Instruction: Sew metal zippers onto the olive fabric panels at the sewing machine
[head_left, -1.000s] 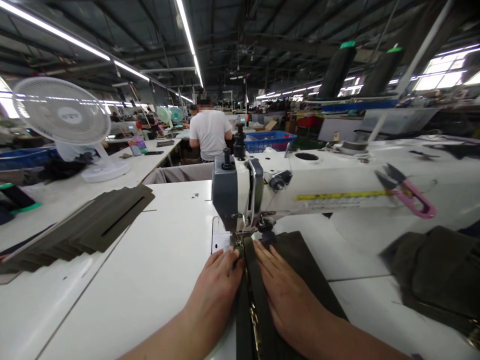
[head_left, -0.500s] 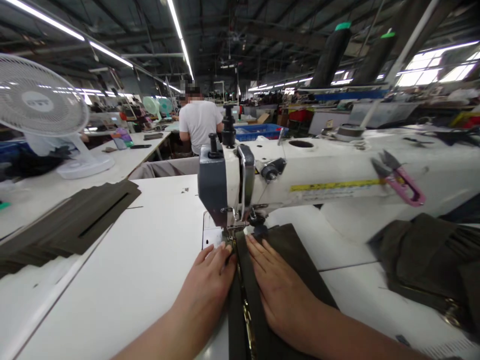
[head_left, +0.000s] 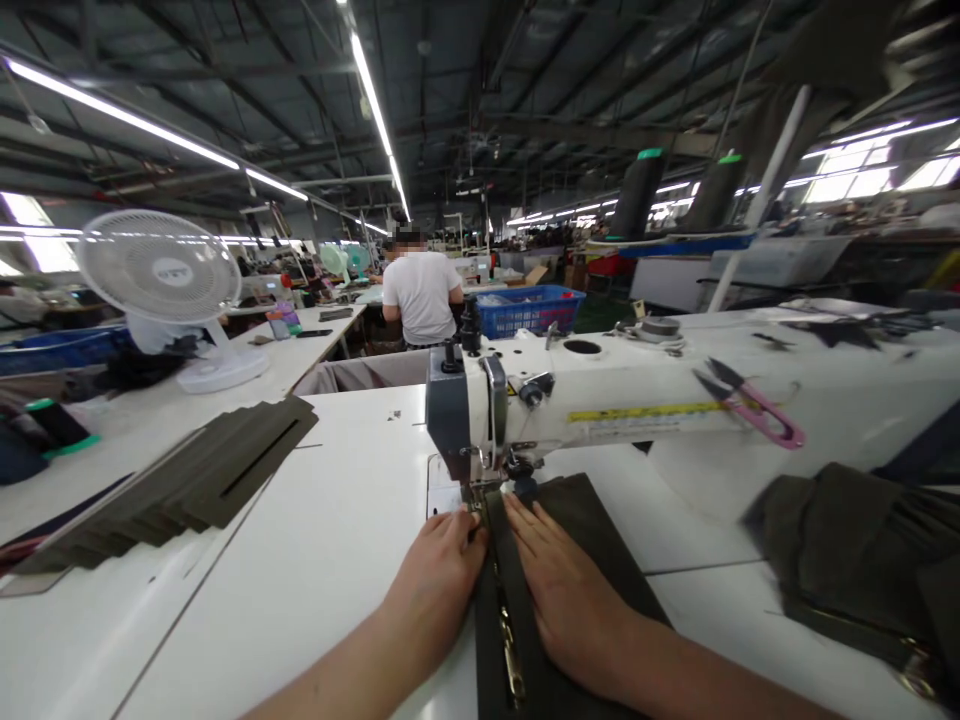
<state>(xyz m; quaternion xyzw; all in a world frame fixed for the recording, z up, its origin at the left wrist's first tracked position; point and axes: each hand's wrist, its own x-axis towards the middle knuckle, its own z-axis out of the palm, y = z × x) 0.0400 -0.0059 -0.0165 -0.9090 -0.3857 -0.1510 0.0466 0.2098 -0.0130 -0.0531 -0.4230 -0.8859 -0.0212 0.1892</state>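
A dark olive fabric piece with a gold-toothed zipper lies under the needle area of a white sewing machine. The zipper runs lengthwise toward me, its metal pull near the front. My left hand has its fingers bent and pressed together at the fabric's left edge, just in front of the presser foot; its fingertips are partly hidden. Flat on the fabric to the right of the zipper rests my right hand, fingers stretched toward the foot.
Pink-handled thread snips lie on the machine arm. Stacked olive panels are on the left, with a white fan behind them. A bunched olive piece sits at right. A person in white is ahead, near a blue crate.
The camera view has tilted up and turned slightly left. My left fingers look more curled; both hands stay on the fabric close to the presser foot.
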